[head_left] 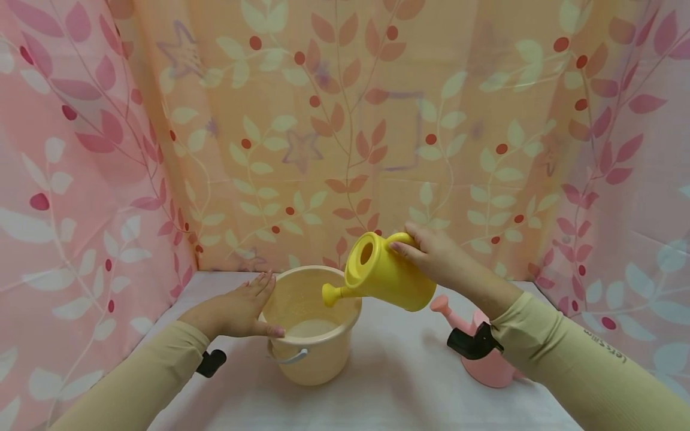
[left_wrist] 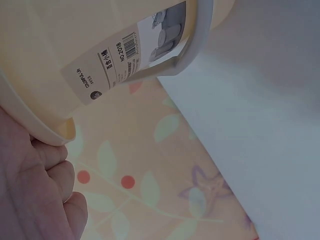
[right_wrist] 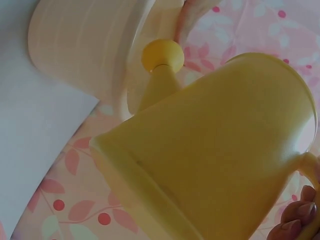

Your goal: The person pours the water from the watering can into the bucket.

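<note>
A cream bucket (head_left: pixel 318 362) with a pale handle stands on the white table. My left hand (head_left: pixel 242 308) rests across its left rim, fingers stretched out and thumb at the near side. From the left wrist view, the fingers (left_wrist: pixel 60 175) lie against the bucket's rim, and a printed label (left_wrist: pixel 125 52) shows on its wall. My right hand (head_left: pixel 439 254) grips the handle of a yellow watering can (head_left: pixel 399 278), held tilted above the table. Its spout head (head_left: pixel 330 295) points over the bucket's opening. The right wrist view shows the can's body (right_wrist: pixel 215 150) close up.
A pink watering can (head_left: pixel 487 371) stands on the table (head_left: pixel 399 383) at the right, partly behind my right forearm and its black wrist mount (head_left: pixel 474 341). Leaf-patterned curtains (head_left: pixel 345 120) enclose the back and both sides.
</note>
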`<state>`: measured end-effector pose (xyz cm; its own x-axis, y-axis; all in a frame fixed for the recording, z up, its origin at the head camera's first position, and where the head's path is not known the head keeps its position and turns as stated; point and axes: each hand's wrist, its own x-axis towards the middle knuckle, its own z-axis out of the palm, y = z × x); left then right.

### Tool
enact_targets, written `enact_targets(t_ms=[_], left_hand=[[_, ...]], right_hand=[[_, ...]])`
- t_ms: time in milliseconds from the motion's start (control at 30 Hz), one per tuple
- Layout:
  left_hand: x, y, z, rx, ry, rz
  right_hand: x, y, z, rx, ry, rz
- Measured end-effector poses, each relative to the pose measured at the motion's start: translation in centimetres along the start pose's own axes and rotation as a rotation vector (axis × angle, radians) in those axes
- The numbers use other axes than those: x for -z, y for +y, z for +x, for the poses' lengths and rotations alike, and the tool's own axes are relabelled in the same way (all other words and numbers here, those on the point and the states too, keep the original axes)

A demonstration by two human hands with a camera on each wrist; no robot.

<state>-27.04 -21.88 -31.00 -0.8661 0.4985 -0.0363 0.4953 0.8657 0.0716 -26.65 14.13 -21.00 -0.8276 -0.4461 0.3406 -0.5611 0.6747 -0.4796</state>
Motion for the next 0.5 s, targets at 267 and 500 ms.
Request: enact_targets(t_ms=[267, 500], left_hand=[[0.16, 0.10, -0.07, -0.004, 0.002, -0.008], [-0.01, 0.01, -0.01, 0.000, -0.004, 0.000]], right_hand=[[0.12, -0.13, 0.11, -0.004, -0.005, -0.006], [0.20, -0.15, 0.23, -0.011, -0.012, -0.016]])
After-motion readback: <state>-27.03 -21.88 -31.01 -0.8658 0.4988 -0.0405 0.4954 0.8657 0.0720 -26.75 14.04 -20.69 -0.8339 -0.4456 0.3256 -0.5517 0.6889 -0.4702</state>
